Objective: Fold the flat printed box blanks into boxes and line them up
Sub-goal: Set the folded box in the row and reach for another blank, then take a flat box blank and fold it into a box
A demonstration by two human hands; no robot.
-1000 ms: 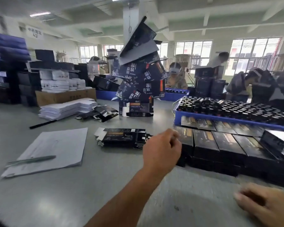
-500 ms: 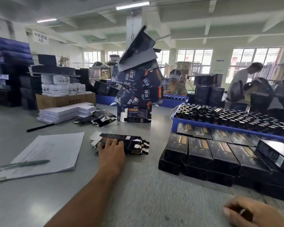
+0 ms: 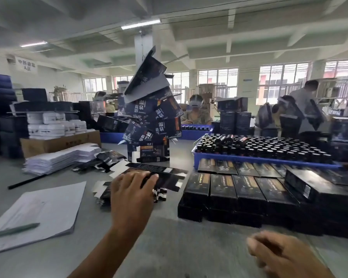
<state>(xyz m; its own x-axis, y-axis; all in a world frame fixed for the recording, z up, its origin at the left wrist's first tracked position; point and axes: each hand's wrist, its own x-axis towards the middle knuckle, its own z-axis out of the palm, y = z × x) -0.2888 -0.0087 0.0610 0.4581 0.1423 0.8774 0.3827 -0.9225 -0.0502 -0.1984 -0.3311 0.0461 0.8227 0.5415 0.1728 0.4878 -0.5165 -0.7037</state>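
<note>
A small pile of flat black printed box blanks (image 3: pixel 159 194) lies on the grey table in front of me. My left hand (image 3: pixel 132 188) grips the top blank (image 3: pixel 165 175) and holds it lifted off the pile, fingers over its near edge. Rows of folded black boxes (image 3: pixel 247 189) stand lined up to the right of the pile. My right hand (image 3: pixel 283 257) hovers low at the bottom right, blurred, fingers loosely curled, holding nothing that I can see.
A blue tray (image 3: pixel 249 158) of dark bottles sits behind the folded boxes. A leaning tower of printed cartons (image 3: pixel 151 125) rises at table centre. White sheets with a pen (image 3: pixel 40 215) lie left, a white blank stack (image 3: pixel 58 159) behind. People work across the table.
My left hand, which lay on the blank pile half a second ago, has taken the top blank and raised it. My right hand has lifted slightly into view.
</note>
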